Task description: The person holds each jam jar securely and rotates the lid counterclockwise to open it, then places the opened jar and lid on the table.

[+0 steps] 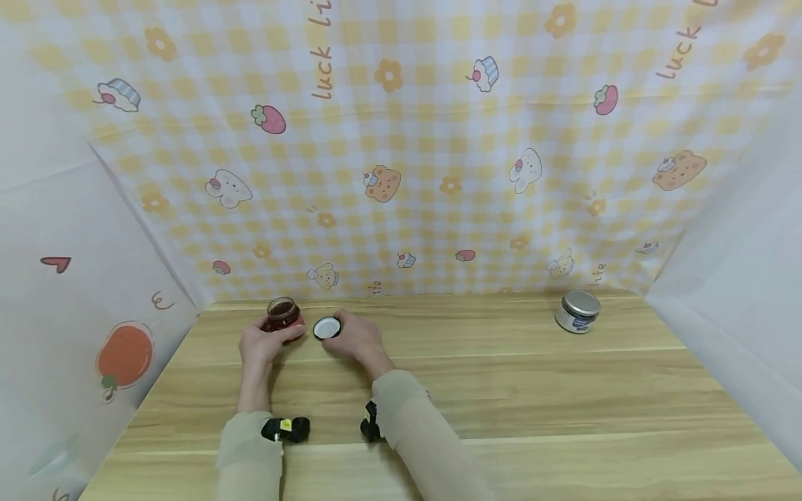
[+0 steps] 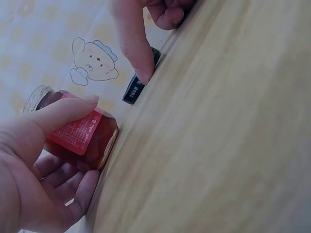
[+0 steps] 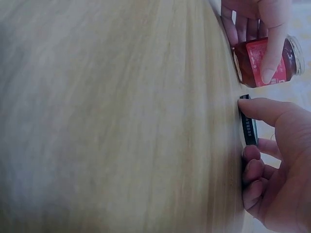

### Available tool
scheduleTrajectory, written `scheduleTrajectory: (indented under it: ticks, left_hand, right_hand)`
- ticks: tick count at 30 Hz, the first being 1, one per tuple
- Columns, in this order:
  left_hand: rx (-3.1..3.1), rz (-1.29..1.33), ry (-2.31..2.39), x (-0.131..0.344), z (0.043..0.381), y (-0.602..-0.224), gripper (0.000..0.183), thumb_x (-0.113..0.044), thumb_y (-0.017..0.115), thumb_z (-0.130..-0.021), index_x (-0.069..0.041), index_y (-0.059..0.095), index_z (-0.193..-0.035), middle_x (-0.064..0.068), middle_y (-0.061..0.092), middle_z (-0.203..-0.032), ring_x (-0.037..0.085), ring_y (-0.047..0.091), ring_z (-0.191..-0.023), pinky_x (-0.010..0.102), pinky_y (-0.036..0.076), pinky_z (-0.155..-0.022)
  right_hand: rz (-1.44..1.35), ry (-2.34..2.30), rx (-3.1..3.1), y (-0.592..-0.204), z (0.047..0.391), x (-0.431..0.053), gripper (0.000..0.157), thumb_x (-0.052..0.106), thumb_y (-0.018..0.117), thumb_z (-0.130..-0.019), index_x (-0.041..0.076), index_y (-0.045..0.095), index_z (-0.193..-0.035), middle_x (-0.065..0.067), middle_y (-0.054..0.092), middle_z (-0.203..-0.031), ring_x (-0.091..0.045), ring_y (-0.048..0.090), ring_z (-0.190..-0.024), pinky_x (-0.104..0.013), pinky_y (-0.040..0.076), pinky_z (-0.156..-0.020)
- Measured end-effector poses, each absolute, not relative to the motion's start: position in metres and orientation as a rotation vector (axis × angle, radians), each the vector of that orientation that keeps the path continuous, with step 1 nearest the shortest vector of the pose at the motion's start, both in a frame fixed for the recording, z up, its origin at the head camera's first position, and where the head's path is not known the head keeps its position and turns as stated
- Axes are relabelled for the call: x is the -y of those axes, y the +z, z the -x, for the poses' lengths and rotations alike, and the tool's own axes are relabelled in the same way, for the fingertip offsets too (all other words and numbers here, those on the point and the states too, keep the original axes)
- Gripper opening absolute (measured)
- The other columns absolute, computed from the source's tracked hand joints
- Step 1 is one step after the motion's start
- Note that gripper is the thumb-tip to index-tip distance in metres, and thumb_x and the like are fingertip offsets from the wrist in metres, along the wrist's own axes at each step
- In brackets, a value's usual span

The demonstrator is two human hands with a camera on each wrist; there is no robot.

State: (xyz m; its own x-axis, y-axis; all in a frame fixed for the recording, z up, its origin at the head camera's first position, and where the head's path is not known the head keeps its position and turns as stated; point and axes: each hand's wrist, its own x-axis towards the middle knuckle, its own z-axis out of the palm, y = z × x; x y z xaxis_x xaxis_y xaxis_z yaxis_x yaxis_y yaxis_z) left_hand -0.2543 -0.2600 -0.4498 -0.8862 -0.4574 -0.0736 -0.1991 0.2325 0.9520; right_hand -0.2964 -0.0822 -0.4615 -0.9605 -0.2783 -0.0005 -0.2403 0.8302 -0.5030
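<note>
An open glass jar (image 1: pixel 285 314) with a red label and dark red contents stands upright at the back left of the table. My left hand (image 1: pixel 266 341) grips it, thumb across the label (image 2: pixel 77 128) and fingers round the far side. Just to its right lies a black jar lid (image 1: pixel 327 328), white inside facing up. The thumb and a finger of my right hand (image 1: pixel 357 337) pinch the lid by its edge. In the right wrist view the lid's dark side (image 3: pixel 249 127) shows flat against the tabletop, with the other fingers curled beside it.
A second jar (image 1: pixel 578 312), with a silver lid and pale label, stands at the back right of the wooden table (image 1: pixel 532 403). Behind the table hangs a yellow checked cloth (image 1: pixel 438 146). White sheets (image 1: pixel 56 229) line both sides.
</note>
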Motion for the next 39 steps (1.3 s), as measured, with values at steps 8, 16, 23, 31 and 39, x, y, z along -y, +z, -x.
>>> scheduleTrajectory:
  ticks: [8, 16, 23, 31, 39]
  left_hand:
    - [2.3, -0.65, -1.695, 0.265, 0.257, -0.453, 0.075, -0.017, 0.089, -0.077, 0.005, 0.054, -0.139, 0.026, 0.053, -0.14, 0.034, 0.045, -0.13, 0.044, 0.036, -0.11]
    - [2.297, -0.636, -1.705, 0.267, 0.26, -0.453, 0.074, -0.016, 0.09, -0.076, 0.003, 0.055, -0.138, 0.024, 0.054, -0.139, 0.032, 0.045, -0.128, 0.043, 0.036, -0.11]
    - [2.297, -0.648, -1.707, 0.269, 0.263, -0.453, 0.076, -0.017, 0.09, -0.076, 0.002, 0.054, -0.141, 0.023, 0.054, -0.138, 0.03, 0.045, -0.126, 0.041, 0.036, -0.108]
    - [2.266, -0.646, -1.725, 0.267, 0.264, -0.453, 0.074, -0.017, 0.092, -0.074, 0.0, 0.057, -0.137, 0.021, 0.057, -0.135, 0.027, 0.048, -0.123, 0.038, 0.037, -0.104]
    - [2.216, -0.644, -1.754, 0.264, 0.262, -0.456, 0.072, -0.015, 0.091, -0.075, 0.001, 0.057, -0.137, 0.022, 0.056, -0.138, 0.029, 0.047, -0.128, 0.041, 0.036, -0.11]
  right_hand:
    - [0.366, -0.724, -2.945, -0.463, 0.299, 0.087, 0.058, 0.047, 0.076, -0.083, 0.029, 0.061, -0.137, 0.003, 0.07, -0.119, -0.019, 0.064, -0.101, -0.034, 0.049, -0.08]
    - [0.371, -0.688, -2.98, -0.461, 0.298, 0.092, 0.057, 0.045, 0.074, -0.085, 0.028, 0.061, -0.137, 0.001, 0.07, -0.116, -0.019, 0.064, -0.096, -0.033, 0.049, -0.075]
    - [0.367, -0.627, -2.992, -0.459, 0.299, 0.095, 0.059, 0.048, 0.072, -0.086, 0.029, 0.058, -0.141, 0.001, 0.069, -0.121, -0.017, 0.064, -0.098, -0.032, 0.05, -0.076]
    - [0.341, -0.619, -2.984, -0.456, 0.299, 0.097, 0.063, 0.047, 0.07, -0.087, 0.028, 0.055, -0.145, -0.002, 0.069, -0.124, -0.02, 0.065, -0.102, -0.034, 0.052, -0.08]
    - [0.344, -0.651, -2.982, -0.458, 0.298, 0.096, 0.068, 0.048, 0.072, -0.085, 0.027, 0.053, -0.147, -0.004, 0.069, -0.124, -0.021, 0.065, -0.104, -0.034, 0.05, -0.082]
